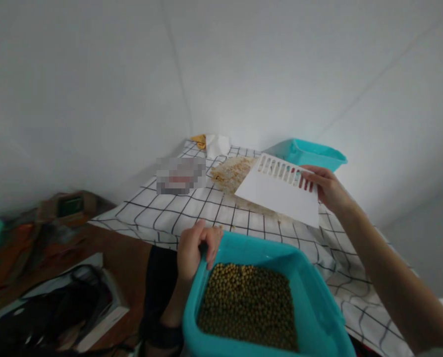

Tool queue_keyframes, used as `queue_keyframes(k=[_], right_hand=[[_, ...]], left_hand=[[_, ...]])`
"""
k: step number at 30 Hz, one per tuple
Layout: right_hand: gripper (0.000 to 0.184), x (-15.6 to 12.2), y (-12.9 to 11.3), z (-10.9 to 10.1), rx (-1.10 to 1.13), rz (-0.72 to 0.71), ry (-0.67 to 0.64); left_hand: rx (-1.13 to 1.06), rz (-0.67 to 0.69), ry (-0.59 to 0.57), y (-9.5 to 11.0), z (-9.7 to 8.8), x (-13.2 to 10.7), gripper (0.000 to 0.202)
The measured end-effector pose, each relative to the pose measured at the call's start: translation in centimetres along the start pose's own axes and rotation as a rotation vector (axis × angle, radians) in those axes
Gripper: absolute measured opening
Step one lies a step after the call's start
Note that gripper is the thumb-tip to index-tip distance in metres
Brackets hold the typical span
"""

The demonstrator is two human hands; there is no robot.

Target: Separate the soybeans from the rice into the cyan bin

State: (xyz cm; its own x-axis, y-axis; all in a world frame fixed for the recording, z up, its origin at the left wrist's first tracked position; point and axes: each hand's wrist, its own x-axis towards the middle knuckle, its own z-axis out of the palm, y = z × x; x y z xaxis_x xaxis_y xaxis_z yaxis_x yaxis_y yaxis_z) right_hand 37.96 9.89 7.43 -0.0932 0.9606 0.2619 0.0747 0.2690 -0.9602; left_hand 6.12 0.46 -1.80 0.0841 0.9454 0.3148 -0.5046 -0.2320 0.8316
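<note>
A turquoise plastic basin (320,302) at the bottom centre holds a heap of small round brownish beans or pellets (249,302). My left hand (199,248) is closed over the basin's far left corner, fingers hooked inside the rim. Held out to the right, my right hand (323,186) pinches the slotted end of a flat white board (281,191) with a row of long slots. The board is tilted above the checked cloth, partly covering a spread of pale yellowish flakes or crumbs (231,173).
A white cloth with black grid lines (192,210) covers the table. Behind my right hand stands another turquoise container (314,154). A blurred-out item (180,176) and a white and yellow bundle (216,145) lie near the wall. Black bag-like things (58,307) and boxes clutter the floor at left.
</note>
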Motion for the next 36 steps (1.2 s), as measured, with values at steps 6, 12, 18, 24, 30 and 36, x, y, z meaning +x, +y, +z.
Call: queue_keyframes(k=[6, 12, 18, 24, 30, 36], right_hand=[[0.038, 0.0, 0.6, 1.7, -0.223, 0.031, -0.135], [0.028, -0.7, 2.2, 3.1, -0.168, 0.192, -0.417], [0.026, -2.2, 2.4, 2.0, -0.054, 0.314, -0.393], [0.021, -2.7, 0.9, 1.7, -0.115, 0.263, -0.373], [0.016, -3.1, 0.2, 0.0, -0.110, 0.254, -0.349], [0.021, -2.4, 0.9, 0.6, -0.050, 0.241, -0.076]], left_hand=[[-0.001, -0.032, -0.007, 0.4, 0.0, -1.1, 0.070], [0.005, 0.042, 0.020, 0.9, 1.1, -1.5, 0.070], [0.111, -0.026, 0.022, 2.0, 1.2, -1.6, 0.069], [0.127, -0.033, 0.052, 2.3, 1.4, -1.9, 0.067], [0.133, -0.069, 0.068, 2.5, 1.6, -2.0, 0.066], [0.210, -0.068, 0.000, 3.0, 1.0, -1.8, 0.065]])
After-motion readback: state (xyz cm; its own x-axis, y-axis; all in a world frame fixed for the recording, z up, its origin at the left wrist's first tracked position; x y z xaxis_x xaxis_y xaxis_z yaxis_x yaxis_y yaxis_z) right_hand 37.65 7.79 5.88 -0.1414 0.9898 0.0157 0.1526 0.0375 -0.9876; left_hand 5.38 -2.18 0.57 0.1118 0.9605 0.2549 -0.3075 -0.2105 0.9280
